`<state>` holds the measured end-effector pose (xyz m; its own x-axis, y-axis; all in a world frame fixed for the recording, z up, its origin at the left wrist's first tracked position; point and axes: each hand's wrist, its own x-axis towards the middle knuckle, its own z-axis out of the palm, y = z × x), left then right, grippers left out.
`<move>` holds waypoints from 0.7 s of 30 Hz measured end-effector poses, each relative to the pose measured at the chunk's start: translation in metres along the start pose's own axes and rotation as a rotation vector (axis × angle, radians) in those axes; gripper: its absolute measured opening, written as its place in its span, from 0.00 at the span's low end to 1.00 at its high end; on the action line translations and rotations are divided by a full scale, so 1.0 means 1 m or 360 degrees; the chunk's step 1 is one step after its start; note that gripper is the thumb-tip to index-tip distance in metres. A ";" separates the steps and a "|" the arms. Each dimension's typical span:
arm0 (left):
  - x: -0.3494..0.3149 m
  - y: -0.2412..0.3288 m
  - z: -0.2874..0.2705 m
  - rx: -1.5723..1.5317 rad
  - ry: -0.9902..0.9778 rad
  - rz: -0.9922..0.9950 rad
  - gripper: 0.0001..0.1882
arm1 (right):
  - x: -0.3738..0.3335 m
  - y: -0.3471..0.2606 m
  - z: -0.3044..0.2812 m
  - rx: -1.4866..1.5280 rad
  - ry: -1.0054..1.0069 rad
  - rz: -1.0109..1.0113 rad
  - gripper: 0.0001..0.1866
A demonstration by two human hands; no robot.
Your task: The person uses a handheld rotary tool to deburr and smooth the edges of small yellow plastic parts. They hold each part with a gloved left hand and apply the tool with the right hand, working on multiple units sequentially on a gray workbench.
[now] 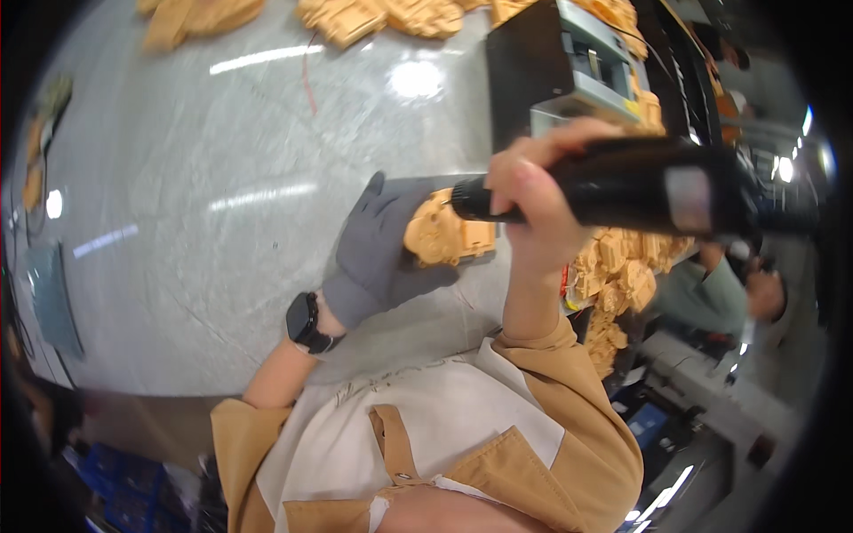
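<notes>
Noted glossy grey surface point(195, 311). Saw black handheld power driver point(622, 182) gripped in bare right hand point(544, 195), and gloved left hand point(373, 244) closed around tan moulded housing point(434, 238), over surface at driver's nose point(471, 200). Judged possible: slip toward left hand, from tilt or loose hold.

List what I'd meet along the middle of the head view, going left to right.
Flat grey-green rectangle near the table's left edge, black wristwatch, gloved left hand, tan part, bare right hand gripping a black tool.
</notes>
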<state>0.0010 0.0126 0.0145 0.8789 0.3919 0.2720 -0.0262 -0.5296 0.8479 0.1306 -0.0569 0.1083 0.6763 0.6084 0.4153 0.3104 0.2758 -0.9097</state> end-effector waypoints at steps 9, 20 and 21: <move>0.000 0.011 0.003 0.0243 0.0072 -0.0161 0.31 | -0.064 -0.044 -0.091 0.0493 0.0619 -0.0329 0.22; -0.028 0.041 0.017 -0.0491 0.0354 -0.0464 0.29 | -0.081 -0.024 -0.099 0.0667 0.0652 -0.0180 0.20; -0.028 0.044 0.017 -0.0573 0.0393 -0.0495 0.29 | -0.081 -0.023 -0.099 0.0667 0.0649 -0.0159 0.20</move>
<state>-0.0168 -0.0347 0.0362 0.7343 0.6774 0.0453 0.0175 -0.0856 0.9962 0.1350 -0.1866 0.0960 0.8853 0.2523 0.3907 0.1515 0.6378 -0.7552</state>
